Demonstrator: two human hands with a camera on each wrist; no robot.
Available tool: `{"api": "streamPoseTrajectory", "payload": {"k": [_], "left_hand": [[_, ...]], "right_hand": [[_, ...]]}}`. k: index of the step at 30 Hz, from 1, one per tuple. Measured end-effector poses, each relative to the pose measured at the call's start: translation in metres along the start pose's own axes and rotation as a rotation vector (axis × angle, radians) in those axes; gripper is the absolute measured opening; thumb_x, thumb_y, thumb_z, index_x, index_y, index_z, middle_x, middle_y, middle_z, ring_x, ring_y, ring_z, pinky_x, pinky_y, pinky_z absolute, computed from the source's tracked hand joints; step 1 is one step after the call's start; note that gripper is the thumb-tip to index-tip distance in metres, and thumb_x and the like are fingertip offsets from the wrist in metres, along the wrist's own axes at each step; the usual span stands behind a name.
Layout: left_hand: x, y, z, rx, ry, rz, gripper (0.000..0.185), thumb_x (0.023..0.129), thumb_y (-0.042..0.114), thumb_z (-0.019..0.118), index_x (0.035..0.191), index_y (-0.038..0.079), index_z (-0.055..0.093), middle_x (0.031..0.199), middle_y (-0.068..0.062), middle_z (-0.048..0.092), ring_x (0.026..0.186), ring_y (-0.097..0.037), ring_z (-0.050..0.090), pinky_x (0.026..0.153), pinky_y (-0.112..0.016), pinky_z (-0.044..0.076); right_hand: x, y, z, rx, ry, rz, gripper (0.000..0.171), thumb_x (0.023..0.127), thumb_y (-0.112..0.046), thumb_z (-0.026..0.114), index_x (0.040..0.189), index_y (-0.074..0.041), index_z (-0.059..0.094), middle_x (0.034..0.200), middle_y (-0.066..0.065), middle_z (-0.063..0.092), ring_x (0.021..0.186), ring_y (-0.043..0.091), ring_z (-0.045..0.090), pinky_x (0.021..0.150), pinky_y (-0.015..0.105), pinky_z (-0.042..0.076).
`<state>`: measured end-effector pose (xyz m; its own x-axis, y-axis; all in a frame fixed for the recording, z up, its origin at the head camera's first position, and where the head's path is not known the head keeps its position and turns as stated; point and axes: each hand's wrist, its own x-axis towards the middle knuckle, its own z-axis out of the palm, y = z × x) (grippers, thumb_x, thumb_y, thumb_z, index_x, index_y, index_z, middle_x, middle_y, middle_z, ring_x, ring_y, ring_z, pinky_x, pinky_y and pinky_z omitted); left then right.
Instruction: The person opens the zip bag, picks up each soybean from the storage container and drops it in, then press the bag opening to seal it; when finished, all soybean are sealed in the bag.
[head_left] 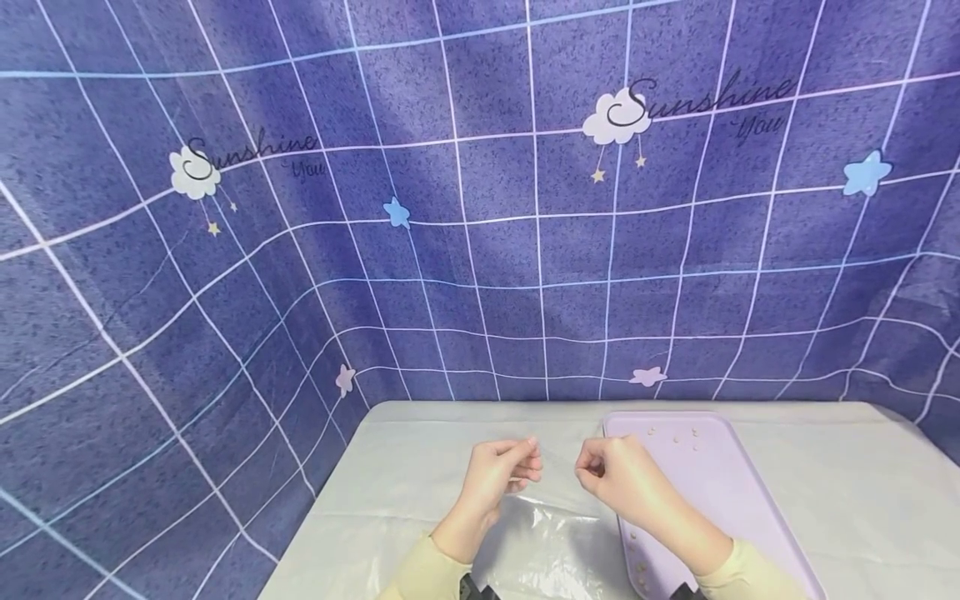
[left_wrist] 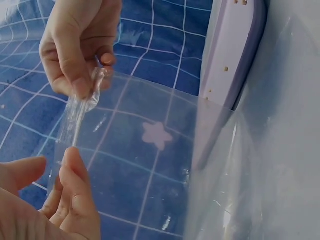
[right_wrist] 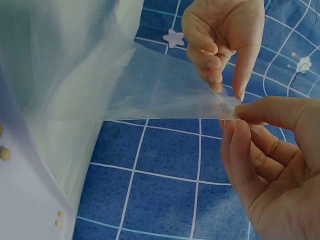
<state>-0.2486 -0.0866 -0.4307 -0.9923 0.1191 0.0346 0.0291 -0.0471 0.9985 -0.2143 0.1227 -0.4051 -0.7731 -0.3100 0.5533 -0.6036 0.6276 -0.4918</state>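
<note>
A clear plastic bag [left_wrist: 150,165] with a strip along its edge stretches between both hands. My right hand [right_wrist: 285,165] pinches the edge at one end with thumb and index finger; in the left wrist view that right hand [left_wrist: 82,45] grips crumpled film. My left hand [left_wrist: 50,200] has its curled fingers on the same edge, its thumb a little apart from the index fingertip. In the head view, the left hand [head_left: 498,471] and right hand [head_left: 618,475] are raised over the table, a short gap between them, and the bag [head_left: 543,542] hangs below.
A lilac tray [head_left: 720,483] lies right of the bag, partly under the right forearm. Several small tan pellets [head_left: 676,439] are scattered on it. The table [head_left: 420,442] has a pale cover, and a blue gridded curtain [head_left: 487,250] encloses its back and left.
</note>
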Motion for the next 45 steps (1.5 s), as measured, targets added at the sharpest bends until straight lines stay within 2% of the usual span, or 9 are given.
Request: {"api": "streamPoseTrajectory", "payload": {"k": [8,14,24,27,31,34,38,45], "left_hand": [[0.000,-0.001,0.002,-0.031,0.013,-0.009,0.025,0.093,0.020,0.072,0.095,-0.004,0.075,0.074,-0.003,0.072,0.060,-0.011,0.067,0.054,-0.017,0.052],[0.000,0.001,0.003,-0.035,0.017,-0.022,0.029,0.093,0.024,0.073,0.095,-0.005,0.075,0.073,-0.003,0.071,0.060,-0.010,0.067,0.055,-0.018,0.053],[0.001,-0.001,0.003,-0.067,0.006,-0.026,0.025,0.093,0.014,0.070,0.098,-0.010,0.072,0.073,-0.004,0.071,0.061,-0.010,0.068,0.056,-0.017,0.054],[0.001,-0.001,0.003,-0.075,-0.004,-0.021,0.023,0.094,0.013,0.069,0.098,-0.009,0.072,0.074,-0.004,0.071,0.063,-0.010,0.069,0.058,-0.018,0.056],[0.000,0.000,0.003,-0.091,-0.018,-0.010,0.020,0.093,0.011,0.070,0.097,-0.008,0.072,0.075,-0.005,0.071,0.064,-0.011,0.069,0.061,-0.021,0.057],[-0.003,0.002,0.004,-0.094,-0.031,0.005,0.017,0.093,0.010,0.070,0.096,-0.007,0.073,0.075,-0.005,0.071,0.065,-0.011,0.070,0.062,-0.022,0.058],[-0.008,0.006,0.008,-0.090,-0.067,0.024,0.017,0.093,0.009,0.069,0.095,-0.008,0.073,0.075,-0.005,0.072,0.066,-0.011,0.070,0.064,-0.024,0.059],[-0.011,0.006,0.011,-0.109,-0.091,0.036,0.018,0.094,0.008,0.068,0.097,-0.009,0.072,0.076,-0.005,0.072,0.066,-0.011,0.069,0.064,-0.025,0.060]], "right_hand": [[0.000,-0.004,0.000,0.011,-0.007,-0.002,0.028,0.075,0.004,0.075,0.068,-0.021,0.064,0.062,-0.018,0.059,0.056,-0.003,0.050,0.055,0.022,0.050],[-0.001,-0.005,0.000,0.016,-0.013,-0.009,0.028,0.075,0.005,0.076,0.068,-0.020,0.065,0.064,-0.017,0.062,0.057,-0.003,0.053,0.056,0.022,0.052],[-0.002,-0.007,-0.001,0.031,-0.026,-0.008,0.026,0.076,0.004,0.076,0.069,-0.019,0.066,0.065,-0.015,0.064,0.059,-0.002,0.056,0.057,0.022,0.053],[-0.002,-0.003,-0.003,0.091,-0.079,0.002,0.021,0.079,0.001,0.076,0.073,-0.018,0.068,0.068,-0.015,0.065,0.061,-0.002,0.057,0.059,0.023,0.054],[0.007,0.003,-0.008,0.256,-0.212,0.075,0.004,0.088,-0.011,0.075,0.085,-0.011,0.074,0.073,-0.008,0.068,0.062,0.004,0.060,0.060,0.026,0.055],[0.019,0.007,-0.008,0.394,-0.279,0.167,0.016,0.094,-0.020,0.072,0.096,-0.004,0.075,0.079,0.000,0.070,0.065,0.012,0.065,0.061,0.028,0.058],[0.035,0.008,-0.002,0.493,-0.307,0.233,0.023,0.094,-0.025,0.073,0.100,-0.003,0.076,0.086,0.005,0.074,0.074,0.019,0.069,0.066,0.031,0.060],[0.043,0.010,0.005,0.541,-0.304,0.245,0.014,0.091,-0.016,0.074,0.089,-0.003,0.078,0.081,0.005,0.075,0.072,0.018,0.068,0.067,0.033,0.060]]}}
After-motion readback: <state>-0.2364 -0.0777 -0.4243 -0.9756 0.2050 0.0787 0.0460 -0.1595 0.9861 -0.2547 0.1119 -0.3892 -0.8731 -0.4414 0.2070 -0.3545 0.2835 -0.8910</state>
